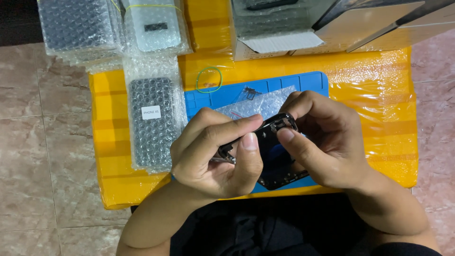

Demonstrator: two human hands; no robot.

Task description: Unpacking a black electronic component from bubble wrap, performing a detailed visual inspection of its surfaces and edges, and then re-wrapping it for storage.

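Observation:
A black phone housing [277, 159] is held tilted above a blue work mat [308, 81]. My left hand [215, 154] grips its left edge, thumb pressed on the rim, and a small metal tool [222, 154] pokes out between the fingers. My right hand [322, 140] holds the right side, thumb resting on the frame's upper part. Both hands hide much of the housing. Behind the hands, on the mat, lies a small clear bag [258, 102] with a tiny dark part in it.
The mat lies on a low yellow table [384, 95] wrapped in plastic film. A bubble-wrapped phone part [151, 123] lies at the left, more wrapped parts [95, 28] are stacked behind. A green rubber band [209, 79] and open cardboard boxes [284, 42] sit at the back. Tiled floor surrounds.

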